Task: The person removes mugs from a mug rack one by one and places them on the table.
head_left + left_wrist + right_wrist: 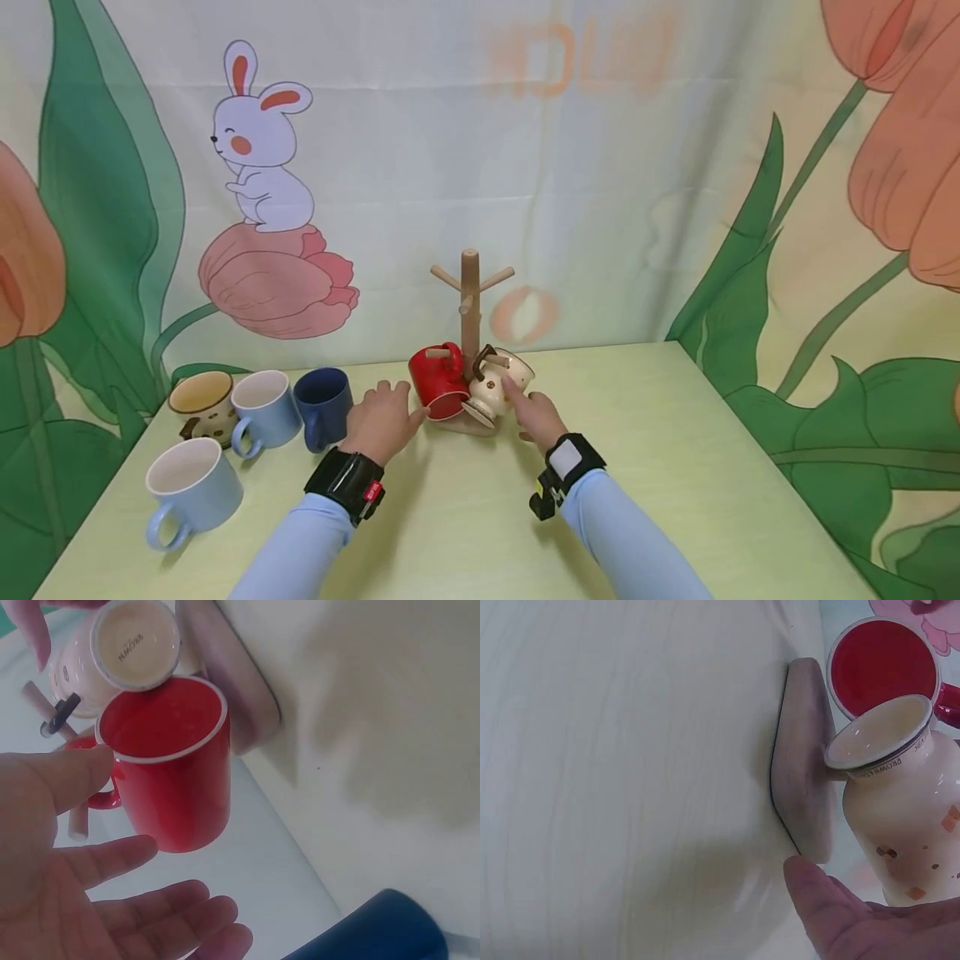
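Note:
A red mug (437, 383) hangs by its handle from a lower left peg of a wooden mug tree (470, 325). On the lower right peg hangs a cream spotted mug (491, 390) with a dark brown handle, tilted, its pale foot close against the red mug's rim. My left hand (381, 422) is beside the red mug, fingers spread; in the left wrist view its thumb (86, 776) overlaps the red handle. My right hand (538, 417) is at the right side of the cream mug, its extended fingertips overlapping the mug in the head view. Neither hand grips a mug.
At the left of the table (675, 500) stand a yellow-lined spotted mug (213, 415), two light blue mugs, one in back (267, 412) and one in front (198, 492), and a dark blue mug (324, 404). A printed curtain (405, 167) hangs close behind the mug tree.

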The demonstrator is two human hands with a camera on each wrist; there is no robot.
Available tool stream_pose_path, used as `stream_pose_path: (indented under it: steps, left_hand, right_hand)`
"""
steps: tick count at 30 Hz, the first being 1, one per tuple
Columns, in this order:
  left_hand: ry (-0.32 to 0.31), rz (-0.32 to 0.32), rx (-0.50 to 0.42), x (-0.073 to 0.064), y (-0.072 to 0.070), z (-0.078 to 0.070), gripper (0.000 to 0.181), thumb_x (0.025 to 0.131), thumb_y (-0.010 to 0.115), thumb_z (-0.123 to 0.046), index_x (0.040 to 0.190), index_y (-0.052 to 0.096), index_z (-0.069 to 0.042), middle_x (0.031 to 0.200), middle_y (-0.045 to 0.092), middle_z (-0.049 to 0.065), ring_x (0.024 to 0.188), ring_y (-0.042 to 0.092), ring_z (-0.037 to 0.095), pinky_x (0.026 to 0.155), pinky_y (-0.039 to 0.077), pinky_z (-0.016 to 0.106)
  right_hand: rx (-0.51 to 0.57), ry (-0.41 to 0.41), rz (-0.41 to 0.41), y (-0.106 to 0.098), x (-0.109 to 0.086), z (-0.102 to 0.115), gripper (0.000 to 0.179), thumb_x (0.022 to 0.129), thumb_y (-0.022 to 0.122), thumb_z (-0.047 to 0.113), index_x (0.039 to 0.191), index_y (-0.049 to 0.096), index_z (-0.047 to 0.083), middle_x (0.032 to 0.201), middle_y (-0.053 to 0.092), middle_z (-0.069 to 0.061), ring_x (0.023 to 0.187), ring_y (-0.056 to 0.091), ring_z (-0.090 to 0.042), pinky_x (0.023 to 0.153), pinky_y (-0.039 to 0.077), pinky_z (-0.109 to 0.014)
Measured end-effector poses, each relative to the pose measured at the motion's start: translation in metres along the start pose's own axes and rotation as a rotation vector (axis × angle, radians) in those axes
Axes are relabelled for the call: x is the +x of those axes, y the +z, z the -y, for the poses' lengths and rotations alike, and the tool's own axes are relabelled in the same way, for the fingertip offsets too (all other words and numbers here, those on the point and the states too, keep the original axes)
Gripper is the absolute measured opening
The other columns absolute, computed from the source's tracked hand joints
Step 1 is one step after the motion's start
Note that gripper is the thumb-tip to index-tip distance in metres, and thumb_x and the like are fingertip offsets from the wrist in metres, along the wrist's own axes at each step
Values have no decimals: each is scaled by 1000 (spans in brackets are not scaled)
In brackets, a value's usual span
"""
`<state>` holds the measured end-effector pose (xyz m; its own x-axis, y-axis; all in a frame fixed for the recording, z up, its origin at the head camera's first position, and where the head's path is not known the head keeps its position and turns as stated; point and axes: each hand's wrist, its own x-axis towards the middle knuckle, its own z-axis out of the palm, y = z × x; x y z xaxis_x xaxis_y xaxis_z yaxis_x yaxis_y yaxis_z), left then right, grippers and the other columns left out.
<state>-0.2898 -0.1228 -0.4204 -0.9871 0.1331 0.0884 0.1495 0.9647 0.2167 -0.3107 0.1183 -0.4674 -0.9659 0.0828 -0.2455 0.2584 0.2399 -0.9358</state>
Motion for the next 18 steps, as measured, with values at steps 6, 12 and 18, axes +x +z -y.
stream_pose_path:
  steps: [6,12,18]
  left_hand:
    - [10,8,17,-10,6,3,56,92,69,-42,129,59,-2,112,60,23,95,62,39,73,56,54]
    - [8,18,11,-15,11,4,55,91,69,-43,127,60,-2,111,60,22,96,61,39,74,55,54]
    - [4,26,15,-18,12,6,55,91,69,-44,126,60,-2,111,60,22,95,62,38,75,55,53]
  right_hand:
    - [198,60,78,7,8,3,96,92,54,65,145,29,-11,145,39,-28,133,41,-46,106,38,-56]
    - [356,64,101,13,11,6,81,96,58,55,142,36,-8,137,47,-24,125,51,-37,108,37,-54]
    - [454,57,93,19,14,8,68,97,61,46,139,44,-5,134,53,-20,116,55,-26,106,40,-50]
